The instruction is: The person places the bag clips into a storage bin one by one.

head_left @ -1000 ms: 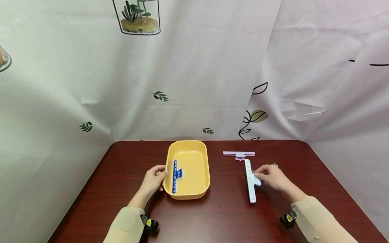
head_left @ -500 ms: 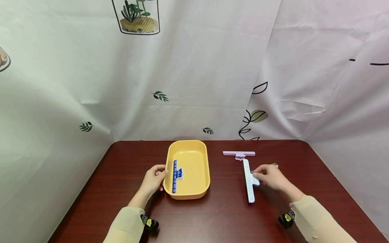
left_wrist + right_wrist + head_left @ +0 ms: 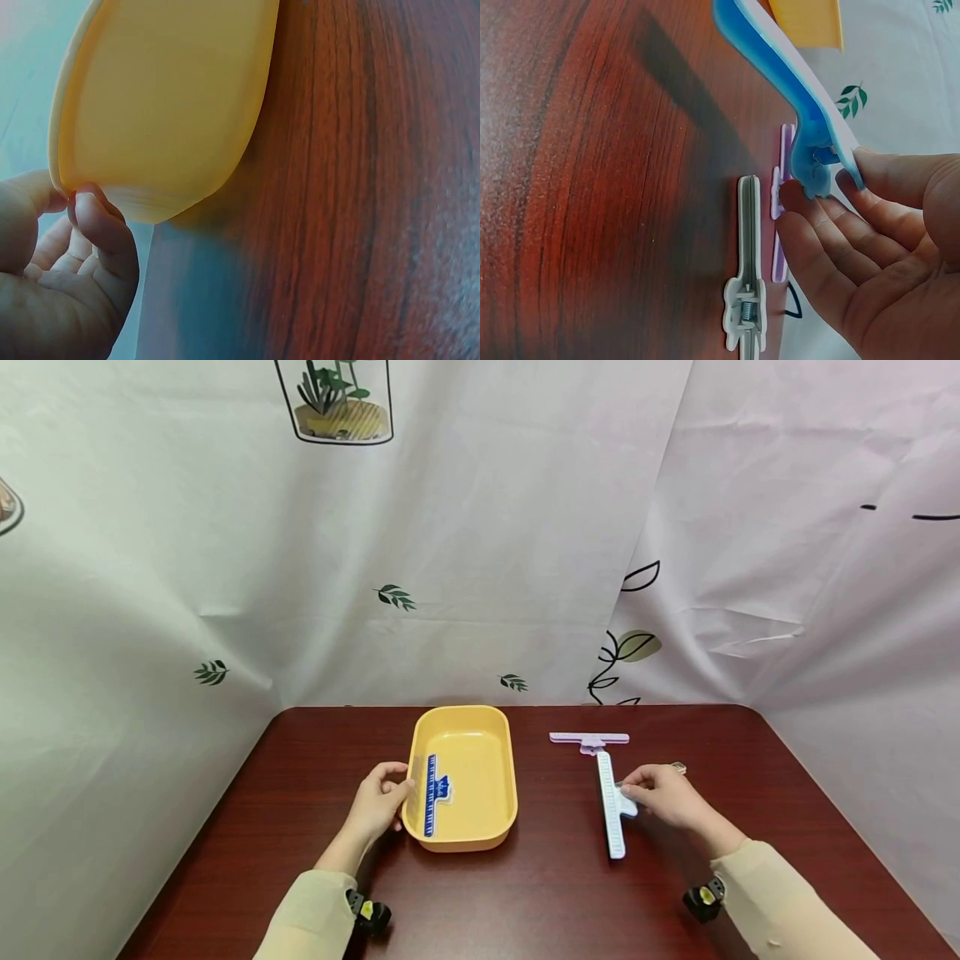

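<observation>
Pale-blue bar clip (image 3: 611, 806) is pinched by its short handle in my right hand (image 3: 667, 793), with my thumb on the outer handle piece and fingertips gathered at the other side. Its long bar lies just left of those fingertips, running from far to near, and slants slightly; in the right wrist view it shows a deeper blue inner face, and its shadow falls on the table apart from it. My remaining fingers are loosely bent beneath the handle. Beyond the bar's far end is a lilac bar clip (image 3: 589, 738), lying crosswise with its handle towards me; I cannot tell whether the two touch. A grey bar clip (image 3: 750, 232) with a metal spring rests near my right fingertips. Well to the left, my left hand (image 3: 377, 800) has thumb and finger clamped on the left rim of a yellow rectangular tray (image 3: 483, 793). Inside, along the left wall, sits a dark-blue bar clip (image 3: 431, 795), its handle pointing right. Everything stands on a reddish-brown wood-grain table (image 3: 525, 902).
</observation>
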Action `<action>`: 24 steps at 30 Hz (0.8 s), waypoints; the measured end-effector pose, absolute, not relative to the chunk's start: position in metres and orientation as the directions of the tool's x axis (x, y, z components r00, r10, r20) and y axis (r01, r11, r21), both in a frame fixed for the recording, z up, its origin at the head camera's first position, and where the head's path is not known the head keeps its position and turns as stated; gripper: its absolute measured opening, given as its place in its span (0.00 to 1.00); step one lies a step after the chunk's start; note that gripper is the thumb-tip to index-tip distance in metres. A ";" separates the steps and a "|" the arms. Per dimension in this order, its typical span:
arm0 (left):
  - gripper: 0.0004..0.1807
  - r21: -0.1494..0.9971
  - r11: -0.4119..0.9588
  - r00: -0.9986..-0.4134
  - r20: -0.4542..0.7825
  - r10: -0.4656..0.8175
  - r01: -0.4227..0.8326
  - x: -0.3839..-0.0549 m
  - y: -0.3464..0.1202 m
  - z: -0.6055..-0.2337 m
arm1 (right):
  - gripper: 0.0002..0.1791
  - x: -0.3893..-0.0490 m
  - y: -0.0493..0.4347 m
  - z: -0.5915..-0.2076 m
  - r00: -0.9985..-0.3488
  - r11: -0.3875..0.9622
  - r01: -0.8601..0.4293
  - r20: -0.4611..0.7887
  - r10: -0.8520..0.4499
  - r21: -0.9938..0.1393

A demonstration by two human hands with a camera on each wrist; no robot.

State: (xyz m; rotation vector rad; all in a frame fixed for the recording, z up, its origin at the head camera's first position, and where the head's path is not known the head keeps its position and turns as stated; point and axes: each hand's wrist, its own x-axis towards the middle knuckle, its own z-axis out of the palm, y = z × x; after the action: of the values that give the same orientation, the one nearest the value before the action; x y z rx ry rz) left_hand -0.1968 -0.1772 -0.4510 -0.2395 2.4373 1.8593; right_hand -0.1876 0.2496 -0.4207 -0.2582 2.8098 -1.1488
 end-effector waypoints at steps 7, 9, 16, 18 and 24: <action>0.19 0.952 0.261 -0.986 -0.143 -0.080 -0.159 -0.196 -0.177 -0.450 | 0.07 -0.188 0.247 -0.419 -0.982 0.699 -0.115 -0.027 -0.189 -0.706; 0.19 0.952 0.263 -0.987 -0.143 -0.079 -0.159 -0.196 -0.177 -0.450 | 0.07 -0.188 0.246 -0.419 -0.982 0.700 -0.113 -0.026 -0.185 -0.706; 0.19 0.952 0.266 -0.988 -0.136 -0.078 -0.152 -0.197 -0.178 -0.450 | 0.08 -0.189 0.243 -0.419 -0.983 0.698 -0.117 -0.016 -0.181 -0.707; 0.19 0.952 0.267 -0.988 -0.135 -0.078 -0.151 -0.197 -0.178 -0.451 | 0.08 -0.189 0.242 -0.420 -0.984 0.692 -0.115 -0.015 -0.179 -0.713; 0.19 0.949 0.273 -0.987 -0.140 -0.078 -0.156 -0.197 -0.179 -0.452 | 0.09 -0.189 0.239 -0.420 -0.984 0.682 -0.114 -0.011 -0.177 -0.723</action>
State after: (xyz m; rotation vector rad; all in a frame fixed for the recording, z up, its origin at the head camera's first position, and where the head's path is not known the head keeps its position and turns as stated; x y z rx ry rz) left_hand -0.1969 -0.1787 -0.4524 -0.2260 2.4528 1.8420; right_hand -0.1894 0.2394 -0.4202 -0.2435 2.8073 -1.1984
